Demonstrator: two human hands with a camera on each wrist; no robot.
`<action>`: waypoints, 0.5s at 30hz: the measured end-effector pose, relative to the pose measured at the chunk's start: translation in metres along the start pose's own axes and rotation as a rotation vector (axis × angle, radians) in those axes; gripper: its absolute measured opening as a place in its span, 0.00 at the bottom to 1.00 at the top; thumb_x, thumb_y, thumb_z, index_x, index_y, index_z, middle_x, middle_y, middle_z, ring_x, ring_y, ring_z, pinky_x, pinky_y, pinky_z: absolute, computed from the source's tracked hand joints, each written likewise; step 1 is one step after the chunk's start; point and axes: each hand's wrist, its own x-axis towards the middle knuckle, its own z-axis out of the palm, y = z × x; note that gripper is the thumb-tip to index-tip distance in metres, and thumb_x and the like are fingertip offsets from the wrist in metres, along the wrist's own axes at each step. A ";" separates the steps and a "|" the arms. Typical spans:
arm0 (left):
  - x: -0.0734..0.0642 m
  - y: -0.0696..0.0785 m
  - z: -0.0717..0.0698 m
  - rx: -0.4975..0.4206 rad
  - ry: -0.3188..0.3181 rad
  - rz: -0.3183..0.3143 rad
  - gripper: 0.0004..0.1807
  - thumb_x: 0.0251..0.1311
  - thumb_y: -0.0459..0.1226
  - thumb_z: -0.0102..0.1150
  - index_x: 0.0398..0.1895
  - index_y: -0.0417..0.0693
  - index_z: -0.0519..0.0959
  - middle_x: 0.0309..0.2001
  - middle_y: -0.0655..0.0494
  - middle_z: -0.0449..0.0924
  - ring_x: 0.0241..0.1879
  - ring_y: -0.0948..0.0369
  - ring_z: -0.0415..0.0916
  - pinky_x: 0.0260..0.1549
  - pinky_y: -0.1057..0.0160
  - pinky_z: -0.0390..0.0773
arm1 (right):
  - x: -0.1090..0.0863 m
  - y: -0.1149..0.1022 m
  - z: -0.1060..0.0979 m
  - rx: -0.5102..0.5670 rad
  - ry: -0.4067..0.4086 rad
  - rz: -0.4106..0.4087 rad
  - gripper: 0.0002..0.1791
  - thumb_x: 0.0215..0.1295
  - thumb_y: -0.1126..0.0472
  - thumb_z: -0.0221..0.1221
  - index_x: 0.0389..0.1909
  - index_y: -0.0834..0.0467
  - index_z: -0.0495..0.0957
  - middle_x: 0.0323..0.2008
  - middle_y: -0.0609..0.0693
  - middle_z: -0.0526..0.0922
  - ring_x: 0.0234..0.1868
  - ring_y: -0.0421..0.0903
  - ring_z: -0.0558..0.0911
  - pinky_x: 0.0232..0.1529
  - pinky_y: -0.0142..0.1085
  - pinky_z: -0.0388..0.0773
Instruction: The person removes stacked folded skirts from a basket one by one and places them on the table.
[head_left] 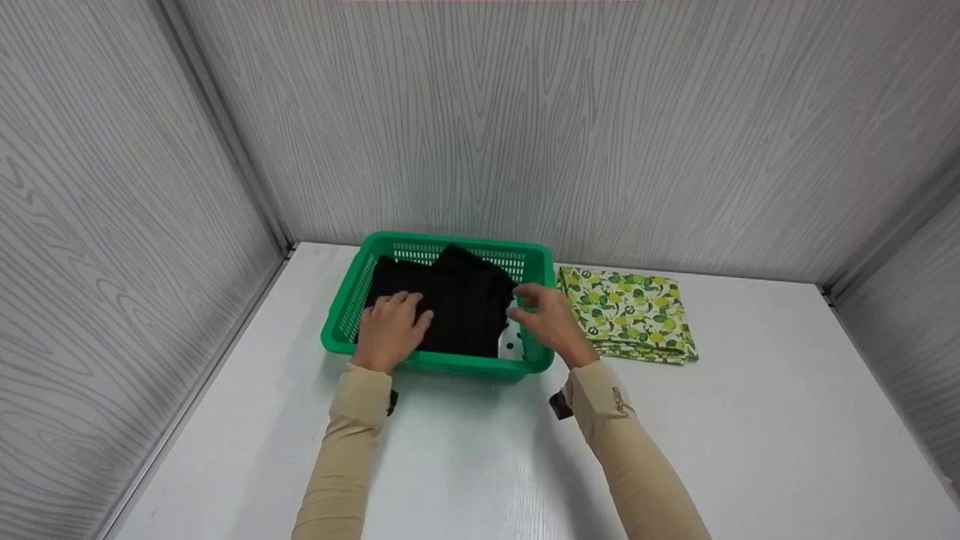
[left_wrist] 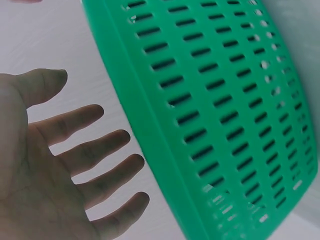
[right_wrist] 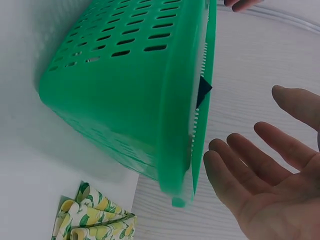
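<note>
In the head view, black folded cloth (head_left: 461,311) lies inside a green plastic basket (head_left: 457,363). A strip of white cloth with dark dots (head_left: 511,346) shows at the black cloth's right side. My left hand (head_left: 388,334) is over the basket's front left part, overlapping the black cloth. Its fingers are spread in the left wrist view, and its palm holds nothing. Above the basket's right side is my right hand (head_left: 551,321), fingers slightly bent and thumb apart, close to the black cloth's right edge. The right wrist view shows nothing in that palm.
A folded cloth with a lemon and leaf print (head_left: 630,311) lies on the white table (head_left: 750,420), just right of the basket. Grey wood-grain panels (head_left: 510,112) stand behind the table and at both sides.
</note>
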 end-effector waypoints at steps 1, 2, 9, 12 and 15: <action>0.000 -0.002 -0.001 0.000 0.002 -0.004 0.22 0.71 0.41 0.60 0.59 0.33 0.80 0.58 0.34 0.79 0.56 0.37 0.75 0.53 0.34 0.74 | 0.000 -0.001 0.001 0.000 0.003 0.000 0.20 0.69 0.67 0.62 0.60 0.70 0.78 0.59 0.65 0.80 0.59 0.61 0.79 0.58 0.52 0.77; 0.000 -0.004 -0.002 -0.005 -0.001 -0.014 0.22 0.72 0.41 0.59 0.59 0.33 0.80 0.58 0.34 0.78 0.57 0.36 0.75 0.53 0.34 0.73 | 0.001 -0.002 0.002 0.001 0.003 0.002 0.21 0.69 0.66 0.63 0.60 0.70 0.77 0.59 0.65 0.80 0.59 0.61 0.79 0.57 0.52 0.77; -0.001 -0.018 -0.004 -0.038 -0.053 -0.095 0.24 0.73 0.42 0.57 0.63 0.32 0.77 0.63 0.32 0.74 0.61 0.34 0.70 0.56 0.31 0.69 | 0.000 -0.003 0.012 0.018 -0.076 0.077 0.26 0.69 0.64 0.62 0.65 0.70 0.73 0.64 0.65 0.76 0.62 0.62 0.77 0.56 0.51 0.77; -0.002 -0.024 -0.003 -0.046 -0.080 -0.121 0.25 0.73 0.42 0.56 0.64 0.32 0.76 0.65 0.31 0.72 0.62 0.33 0.68 0.57 0.29 0.67 | -0.001 -0.004 0.016 0.015 -0.102 0.122 0.28 0.70 0.62 0.62 0.68 0.69 0.71 0.66 0.64 0.73 0.64 0.62 0.75 0.58 0.51 0.76; -0.003 -0.029 -0.003 -0.039 -0.078 -0.133 0.25 0.73 0.42 0.56 0.64 0.31 0.75 0.65 0.30 0.71 0.62 0.31 0.68 0.55 0.29 0.68 | 0.000 -0.003 0.019 0.030 -0.125 0.139 0.30 0.70 0.61 0.62 0.70 0.68 0.68 0.68 0.64 0.71 0.66 0.63 0.73 0.60 0.52 0.73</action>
